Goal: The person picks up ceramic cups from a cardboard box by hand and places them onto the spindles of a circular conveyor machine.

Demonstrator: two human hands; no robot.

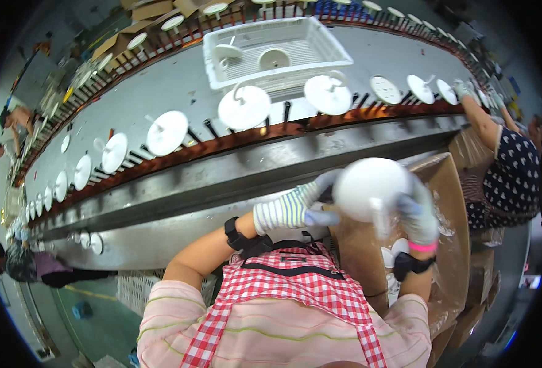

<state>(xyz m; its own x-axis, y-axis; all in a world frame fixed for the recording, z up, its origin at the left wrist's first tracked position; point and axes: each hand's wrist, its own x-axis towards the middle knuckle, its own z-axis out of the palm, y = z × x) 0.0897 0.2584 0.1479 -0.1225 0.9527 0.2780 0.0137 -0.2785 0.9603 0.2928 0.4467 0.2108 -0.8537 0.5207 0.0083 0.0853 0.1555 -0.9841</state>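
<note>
Gripping round white plastic dome [372, 187] with both your gloved hands, left hand [295, 208] and right hand [419, 214], above brown cardboard box [449, 184]. More white pieces left inside box; white discs [244, 106] already hang along conveyor rail [234, 144].

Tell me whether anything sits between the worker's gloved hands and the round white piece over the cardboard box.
Nothing visible does. The striped-gloved left hand and the pale-gloved right hand both already grip the blurred round white disc-shaped piece from either side, above the open brown cardboard box lined with clear plastic.
</note>
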